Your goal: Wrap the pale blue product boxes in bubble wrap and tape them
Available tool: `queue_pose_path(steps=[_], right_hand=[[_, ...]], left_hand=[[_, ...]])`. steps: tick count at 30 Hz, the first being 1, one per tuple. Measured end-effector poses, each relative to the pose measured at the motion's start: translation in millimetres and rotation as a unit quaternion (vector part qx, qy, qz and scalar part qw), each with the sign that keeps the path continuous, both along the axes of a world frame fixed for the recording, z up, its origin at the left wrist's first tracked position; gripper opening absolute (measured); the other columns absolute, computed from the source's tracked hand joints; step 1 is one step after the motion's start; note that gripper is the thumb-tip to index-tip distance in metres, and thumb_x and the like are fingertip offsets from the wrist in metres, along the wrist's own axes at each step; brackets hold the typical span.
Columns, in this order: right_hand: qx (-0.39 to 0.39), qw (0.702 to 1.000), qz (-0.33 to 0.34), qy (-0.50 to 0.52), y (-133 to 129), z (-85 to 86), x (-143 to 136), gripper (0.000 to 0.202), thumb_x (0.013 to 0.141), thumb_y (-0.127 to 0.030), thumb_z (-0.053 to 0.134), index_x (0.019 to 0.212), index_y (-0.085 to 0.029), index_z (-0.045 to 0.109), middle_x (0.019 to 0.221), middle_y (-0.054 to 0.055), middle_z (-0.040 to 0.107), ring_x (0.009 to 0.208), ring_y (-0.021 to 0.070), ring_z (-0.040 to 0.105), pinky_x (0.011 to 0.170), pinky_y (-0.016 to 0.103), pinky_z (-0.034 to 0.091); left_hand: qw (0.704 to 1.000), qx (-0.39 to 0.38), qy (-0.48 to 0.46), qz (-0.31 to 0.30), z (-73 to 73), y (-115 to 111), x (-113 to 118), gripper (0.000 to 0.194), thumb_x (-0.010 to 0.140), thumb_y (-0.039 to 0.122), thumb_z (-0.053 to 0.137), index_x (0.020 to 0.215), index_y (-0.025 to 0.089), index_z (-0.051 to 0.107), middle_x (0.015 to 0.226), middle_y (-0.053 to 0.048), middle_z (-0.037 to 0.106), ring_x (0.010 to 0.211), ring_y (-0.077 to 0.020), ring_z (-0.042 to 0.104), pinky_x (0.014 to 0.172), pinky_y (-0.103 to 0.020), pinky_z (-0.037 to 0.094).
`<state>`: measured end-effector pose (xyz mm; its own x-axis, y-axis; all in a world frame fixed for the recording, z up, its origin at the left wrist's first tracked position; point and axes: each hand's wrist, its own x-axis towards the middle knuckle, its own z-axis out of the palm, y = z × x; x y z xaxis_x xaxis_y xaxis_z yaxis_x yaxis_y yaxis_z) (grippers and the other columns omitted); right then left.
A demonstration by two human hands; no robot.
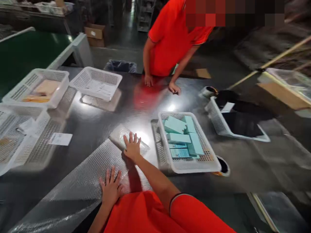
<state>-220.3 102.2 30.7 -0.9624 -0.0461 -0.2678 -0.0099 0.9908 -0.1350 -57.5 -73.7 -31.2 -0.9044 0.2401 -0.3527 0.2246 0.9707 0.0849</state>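
A long sheet of clear bubble wrap [82, 174] runs over the dark metal table from the lower left toward the middle. My left hand [111, 187] lies on the sheet near its right edge, fingers spread. Farther forward, my right hand [132, 147] presses with spread fingers on a folded or wrapped bubble-wrap bundle [120, 136] at the sheet's far end. What is inside that bundle, if anything, I cannot make out. To the right of my right hand stands a white plastic basket [194, 168] holding several pale green boxes [178, 138].
White baskets [97, 85] stand at the left, beside a paper label [60, 139]. Across the table [136, 113] a person in a red shirt [167, 38] rests both hands on it. Tape rolls [223, 165] and a basket with black material [240, 124] lie at the right.
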Motion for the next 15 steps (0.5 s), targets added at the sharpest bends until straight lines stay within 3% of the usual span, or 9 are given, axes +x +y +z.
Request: queue_pose_path(steps=[4,7,11,15], right_hand=[[-0.062,0.996,0.016,0.056,-3,-1.1,5,0.09,0.082,-0.066,0.051,0.153,-0.023,0.017,0.16,0.018,0.0,0.146,0.0436,0.0,0.109,0.071,0.003],[-0.096,0.989,0.05,0.101,-5,-5.3,13,0.075,0.092,-0.056,0.044,0.153,-0.023,0.017,0.161,0.013,0.008,0.148,0.0352,0.004,0.114,0.066,0.006],[-0.105,0.989,0.069,0.074,1,-10.8,21,0.076,0.088,-0.053,0.054,0.149,-0.017,0.027,0.16,0.015,0.016,0.147,0.0375,0.009,0.114,0.066,0.01],[-0.129,0.982,0.083,0.105,14,-11.4,34,0.063,0.094,-0.045,0.047,0.149,-0.022,0.028,0.161,0.012,0.015,0.147,0.0339,0.01,0.116,0.064,0.01]], left_hand=[[0.998,-0.044,-0.015,-0.03,-9.6,-3,-3,0.052,0.094,0.039,0.038,0.144,0.038,0.028,0.16,-0.007,0.018,0.146,-0.0381,0.015,0.105,-0.076,0.012],[0.996,-0.082,0.011,-0.037,-16.2,-2,-2,0.05,0.094,0.04,0.037,0.144,0.036,0.033,0.159,-0.009,0.022,0.146,-0.0395,0.017,0.105,-0.076,0.015],[0.989,-0.112,0.078,-0.062,-28.0,-4,4,0.048,0.094,0.037,0.034,0.142,0.035,0.038,0.156,-0.008,0.03,0.144,-0.0397,0.023,0.101,-0.077,0.022],[0.983,-0.107,0.124,-0.086,-37.0,-10,6,0.051,0.093,0.041,0.032,0.144,0.034,0.031,0.152,-0.011,0.038,0.141,-0.0416,0.028,0.099,-0.078,0.025]])
